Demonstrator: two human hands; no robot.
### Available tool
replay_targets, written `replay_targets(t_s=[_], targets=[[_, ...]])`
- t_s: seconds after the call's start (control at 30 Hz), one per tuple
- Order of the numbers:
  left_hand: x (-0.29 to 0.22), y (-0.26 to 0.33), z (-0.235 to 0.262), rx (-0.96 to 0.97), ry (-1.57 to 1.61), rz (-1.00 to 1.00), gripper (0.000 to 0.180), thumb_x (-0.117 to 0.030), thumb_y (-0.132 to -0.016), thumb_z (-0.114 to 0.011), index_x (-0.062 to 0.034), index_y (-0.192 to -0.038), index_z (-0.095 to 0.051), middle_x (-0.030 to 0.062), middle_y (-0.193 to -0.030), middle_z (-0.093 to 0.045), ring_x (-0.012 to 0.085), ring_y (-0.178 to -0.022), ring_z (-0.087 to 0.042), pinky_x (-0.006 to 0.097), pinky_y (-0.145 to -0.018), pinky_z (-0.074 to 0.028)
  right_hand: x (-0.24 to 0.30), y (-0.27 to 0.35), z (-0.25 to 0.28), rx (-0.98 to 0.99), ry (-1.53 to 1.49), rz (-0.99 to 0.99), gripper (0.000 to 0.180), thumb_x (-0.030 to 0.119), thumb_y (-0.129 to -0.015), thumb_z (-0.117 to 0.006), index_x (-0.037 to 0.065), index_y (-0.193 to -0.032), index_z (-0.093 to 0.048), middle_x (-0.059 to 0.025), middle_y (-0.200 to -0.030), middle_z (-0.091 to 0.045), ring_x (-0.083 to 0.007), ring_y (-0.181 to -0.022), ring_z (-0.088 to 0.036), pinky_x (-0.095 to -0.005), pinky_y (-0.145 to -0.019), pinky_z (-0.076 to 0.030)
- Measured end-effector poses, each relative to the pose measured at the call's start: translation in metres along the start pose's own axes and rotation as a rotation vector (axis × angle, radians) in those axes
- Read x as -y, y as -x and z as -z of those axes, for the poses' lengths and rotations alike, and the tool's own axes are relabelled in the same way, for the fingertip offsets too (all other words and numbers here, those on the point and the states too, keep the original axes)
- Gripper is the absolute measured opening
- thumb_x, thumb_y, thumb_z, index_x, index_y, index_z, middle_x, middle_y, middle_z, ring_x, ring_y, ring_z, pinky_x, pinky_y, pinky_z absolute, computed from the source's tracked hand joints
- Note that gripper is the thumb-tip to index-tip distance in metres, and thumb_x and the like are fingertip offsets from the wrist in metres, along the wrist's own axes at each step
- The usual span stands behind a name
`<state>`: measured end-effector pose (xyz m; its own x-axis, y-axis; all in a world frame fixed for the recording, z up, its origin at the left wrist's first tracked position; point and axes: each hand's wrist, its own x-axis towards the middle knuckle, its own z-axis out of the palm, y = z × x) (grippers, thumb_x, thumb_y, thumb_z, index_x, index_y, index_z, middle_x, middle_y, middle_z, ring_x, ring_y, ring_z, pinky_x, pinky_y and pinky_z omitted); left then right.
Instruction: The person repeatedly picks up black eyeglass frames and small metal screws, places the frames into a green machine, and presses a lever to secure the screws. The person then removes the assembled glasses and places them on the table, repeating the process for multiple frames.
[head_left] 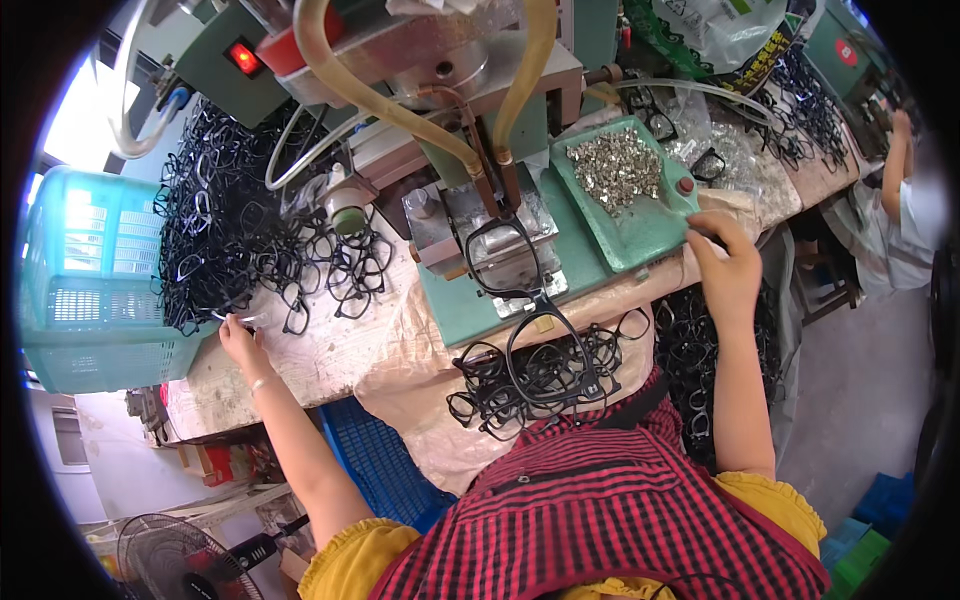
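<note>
My left hand [243, 347] is at the near edge of a big heap of black eyeglass frames [225, 190], its fingertips closed on a glossy eyeglass frame [238, 319]. My right hand [728, 268] is over the right rim of a green tray [640, 245], thumb and forefinger drawn together; anything between them is too small to make out. Small silvery metal pieces [612, 168] are piled in the tray. Between the hands, a black eyeglass frame [548, 300] sits in the machine's metal fixture [515, 240], one rim below two copper-coloured prongs [496, 185]. Neither hand touches it.
More black frames [540, 375] lie on brown paper before me. A red button [685, 186] is beside the tray. A turquoise basket [100, 280] stands left, a fan [175, 560] lower left. Hoses [385, 95] hang over the machine. Another person's arm [893, 165] shows far right.
</note>
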<state>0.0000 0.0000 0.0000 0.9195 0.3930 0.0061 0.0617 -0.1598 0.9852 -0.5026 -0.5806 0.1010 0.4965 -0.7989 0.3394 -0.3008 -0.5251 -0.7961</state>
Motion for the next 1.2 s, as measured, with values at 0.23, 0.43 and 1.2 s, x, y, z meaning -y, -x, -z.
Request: replay_targets(t_s=[0.23,0.43,1.2], targets=[[-0.098,0.150,-0.077,0.323,-0.077,-0.390,0.041,-0.020,-0.092,-0.072,-0.0048,-0.124,-0.052,0.0019,-0.085,-0.065,0.0081,-0.071,-0.056,0.021,-0.058,-0.045,0.065,-0.015,-0.020,0.240,-0.261,0.188,0.016,0.001,-0.082,-0.069,-0.001,-0.097,-0.074,-0.0092,-0.093,-0.070,-0.0189,-0.090,-0.066,-0.0287,-0.083,-0.049],[-0.138,0.236,-0.130,0.503,0.007,-0.330,0.074,-0.004,-0.082,-0.078,0.0041,-0.143,-0.037,0.0023,-0.078,-0.064,0.0062,-0.063,-0.052,0.020,-0.055,-0.040,0.122,-0.038,-0.097,0.335,-0.658,0.124,0.035,0.003,-0.080,-0.070,-0.002,-0.114,-0.065,-0.0062,-0.088,-0.069,-0.0121,-0.085,-0.064,-0.0253,-0.083,-0.048],[-0.224,0.416,-0.150,0.931,-0.067,-1.510,0.028,-0.015,-0.067,-0.083,-0.0140,-0.095,-0.077,0.0019,-0.103,-0.073,0.0210,-0.074,-0.056,0.035,-0.075,-0.050,0.082,-0.060,-0.054,0.180,-0.551,0.025,0.045,0.003,-0.086,-0.066,0.007,-0.130,-0.059,-0.0094,-0.116,-0.068,-0.0166,-0.106,-0.063,-0.0303,-0.092,-0.049]])
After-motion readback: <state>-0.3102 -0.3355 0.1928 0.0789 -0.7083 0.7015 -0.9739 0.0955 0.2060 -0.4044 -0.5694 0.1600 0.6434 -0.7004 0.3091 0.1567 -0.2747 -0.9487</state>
